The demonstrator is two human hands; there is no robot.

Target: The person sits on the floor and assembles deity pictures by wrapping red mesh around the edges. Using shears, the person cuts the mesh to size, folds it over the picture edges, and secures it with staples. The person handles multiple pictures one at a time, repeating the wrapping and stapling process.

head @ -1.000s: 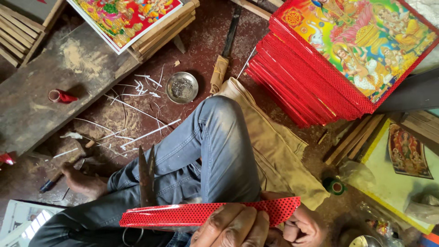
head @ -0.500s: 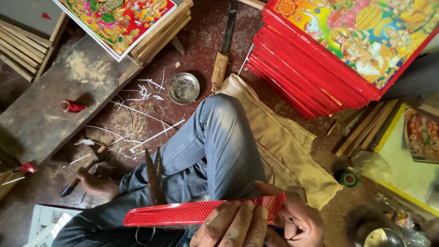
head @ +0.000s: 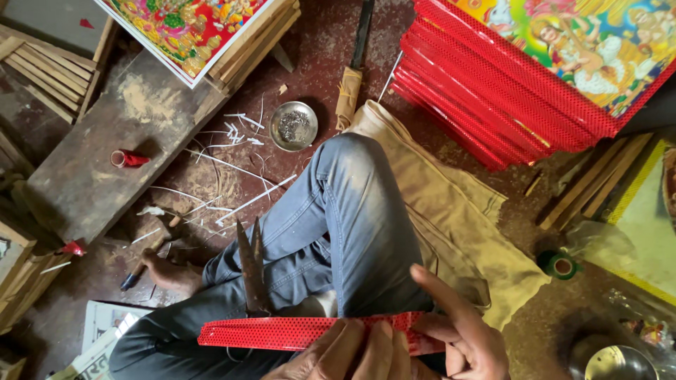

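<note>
Scissors [head: 251,271] with dark, rusty blades stand upright on the lap, just left of and above the left hand [head: 338,352], tips pointing away. Below them a long red strip [head: 296,332] with small dots runs flat across the lap. The left hand lies over the strip, its fingers curled and pinching it from below. The right hand [head: 465,338] grips the strip's right end, forefinger stretched out; its thumb is probably under the strip, but the view is cut there. Farther up right, a stack of red frames [head: 493,105] leans.
</note>
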